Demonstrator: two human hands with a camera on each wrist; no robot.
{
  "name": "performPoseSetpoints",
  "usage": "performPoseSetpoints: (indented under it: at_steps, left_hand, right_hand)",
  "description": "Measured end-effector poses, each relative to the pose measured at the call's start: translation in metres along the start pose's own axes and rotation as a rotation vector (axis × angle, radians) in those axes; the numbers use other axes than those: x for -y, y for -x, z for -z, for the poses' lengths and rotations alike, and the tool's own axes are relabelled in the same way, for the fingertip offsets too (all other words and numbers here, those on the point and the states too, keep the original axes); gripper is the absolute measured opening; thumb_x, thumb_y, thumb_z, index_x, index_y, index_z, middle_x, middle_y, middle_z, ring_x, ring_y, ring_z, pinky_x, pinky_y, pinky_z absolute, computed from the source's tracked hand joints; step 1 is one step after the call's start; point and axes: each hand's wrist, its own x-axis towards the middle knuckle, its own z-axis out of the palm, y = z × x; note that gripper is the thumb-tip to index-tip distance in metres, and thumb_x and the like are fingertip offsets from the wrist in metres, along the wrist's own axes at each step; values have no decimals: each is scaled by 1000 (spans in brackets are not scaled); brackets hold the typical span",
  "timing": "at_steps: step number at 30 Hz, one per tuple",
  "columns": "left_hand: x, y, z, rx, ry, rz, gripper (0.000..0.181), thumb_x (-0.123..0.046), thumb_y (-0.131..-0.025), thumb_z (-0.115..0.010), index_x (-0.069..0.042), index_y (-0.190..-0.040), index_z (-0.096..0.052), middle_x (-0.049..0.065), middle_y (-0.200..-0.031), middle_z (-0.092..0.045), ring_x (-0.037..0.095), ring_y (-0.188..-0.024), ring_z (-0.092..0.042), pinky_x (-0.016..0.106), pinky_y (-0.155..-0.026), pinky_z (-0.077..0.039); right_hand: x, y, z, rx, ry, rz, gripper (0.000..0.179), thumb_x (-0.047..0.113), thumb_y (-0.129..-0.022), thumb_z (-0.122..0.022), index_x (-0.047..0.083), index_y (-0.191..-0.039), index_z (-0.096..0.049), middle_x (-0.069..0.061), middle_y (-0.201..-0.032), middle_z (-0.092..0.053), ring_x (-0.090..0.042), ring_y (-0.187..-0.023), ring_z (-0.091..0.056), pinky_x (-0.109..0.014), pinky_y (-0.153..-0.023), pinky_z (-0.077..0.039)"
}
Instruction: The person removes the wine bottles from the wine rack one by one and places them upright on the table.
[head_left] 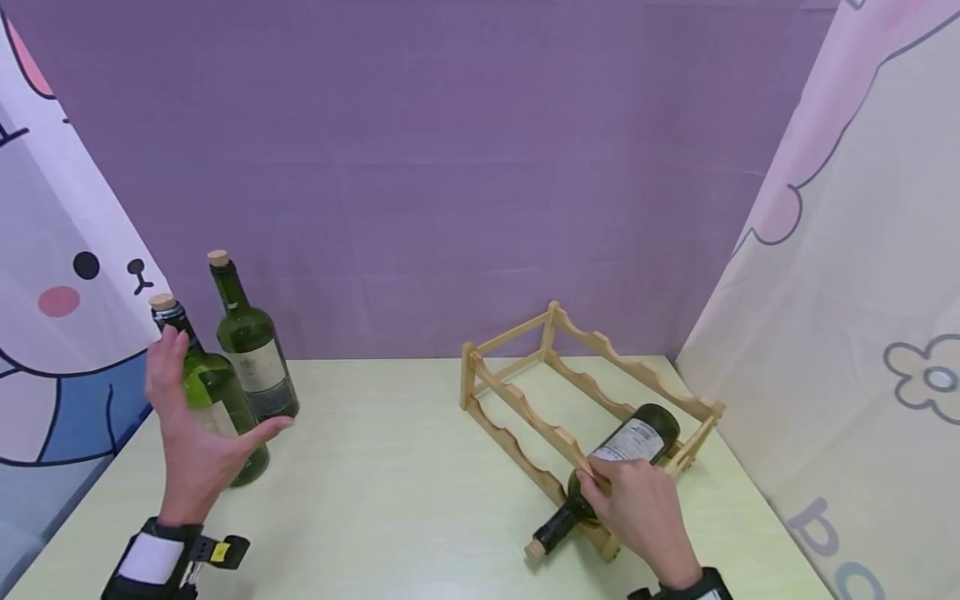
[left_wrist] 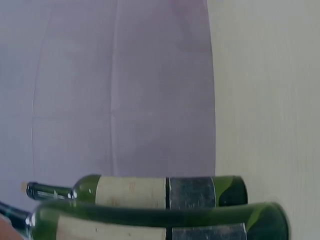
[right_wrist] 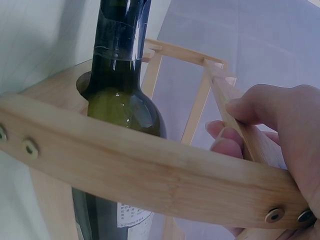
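My left hand, thumb and fingers spread wide, is right at a green wine bottle standing corked on the table. Just behind that one stands a second corked wine bottle with a pale and dark label. In the left wrist view both bottles appear sideways, with a sliver of my hand at the lower left edge. A third wine bottle lies in the wooden wine rack, its corked neck pointing toward me. My right hand grips the rack's upper rail beside this bottle, thumb and fingers on opposite sides of the wood.
The rack stands on the pale table, to the right. A purple cloth hangs behind the table. Printed cloths flank both sides, one with a cartoon animal, the other with a flower.
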Motion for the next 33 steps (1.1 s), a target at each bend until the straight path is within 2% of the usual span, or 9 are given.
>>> performPoseSetpoints:
  at_steps: [3, 7, 10, 13, 15, 19, 22, 26, 33]
  left_hand:
    - [13, 4, -6, 24, 2, -4, 132, -41, -51, -95, 0, -155, -25, 9, -164, -13, 29, -149, 1, 47, -117, 5]
    - [21, 9, -15, 91, 15, 64, 136, -19, -45, -98, -10, -158, -24, 3, -165, -13, 23, -150, -3, 52, -116, 1]
    - [20, 12, -21, 157, 39, 126, 137, -6, -46, -95, -18, -160, -22, -1, -165, -13, 17, -148, -10, 46, -118, -8]
    - [17, 15, -27, 227, 49, 180, 137, -2, -50, -94, -25, -161, -16, -5, -164, -12, 13, -147, -14, 39, -118, -16]
    - [15, 17, -31, 277, 53, 202, 135, -4, -55, -93, -28, -161, -14, -7, -164, -12, 15, -147, -14, 41, -118, -17]
    - [14, 23, -39, 392, 67, 242, 127, -13, -63, -92, -32, -161, -13, -10, -163, -11, 20, -147, -14, 59, -114, -17]
    - [11, 28, -46, 483, 60, 266, 122, -21, -65, -91, -36, -160, -15, -11, -163, -11, 23, -148, -13, 67, -109, -18]
    - [7, 33, -56, 568, 40, 269, 117, -30, -66, -90, -38, -159, -18, -7, -163, -15, 28, -147, -15, 72, -104, -20]
    - [2, 40, -75, 678, -7, 317, 106, -47, -72, -83, -31, -158, -25, 6, -160, -24, 35, -144, -22, 71, -102, -26]
  right_hand:
    - [0, 0, 0, 3, -4, -3, 8, 26, -76, -80, 19, -79, -77, 10, -54, -52, -3, -41, -31, -21, -35, -22]
    - [1, 0, 0, 4, -4, -7, 10, 26, -76, -80, 18, -82, -78, 9, -55, -54, -3, -41, -31, -21, -34, -22]
    - [1, 0, 0, 4, -3, -8, 12, 27, -76, -80, 18, -84, -79, 9, -55, -54, -3, -41, -31, -22, -34, -21]
    - [0, 0, 0, 2, -3, -8, 12, 27, -76, -80, 18, -84, -79, 9, -54, -53, -3, -41, -30, -22, -35, -21]
    - [0, 0, 0, 3, -2, -8, 12, 27, -76, -80, 18, -83, -79, 10, -54, -52, -3, -41, -30, -21, -35, -21]
    - [0, 0, -1, 5, -3, -14, 13, 28, -76, -80, 17, -85, -80, 9, -55, -54, -3, -41, -30, -21, -35, -21]
    - [0, 0, -2, 12, -6, -23, 16, 28, -76, -80, 17, -87, -81, 7, -57, -58, -3, -41, -31, -21, -35, -22]
    - [1, 0, -2, 23, -10, -38, 15, 28, -77, -80, 17, -86, -80, 6, -58, -59, -3, -41, -32, -22, -35, -22]
    - [1, 0, 0, 23, -7, -40, 10, 27, -77, -80, 19, -82, -78, 8, -56, -56, -3, -41, -32, -21, -35, -23]
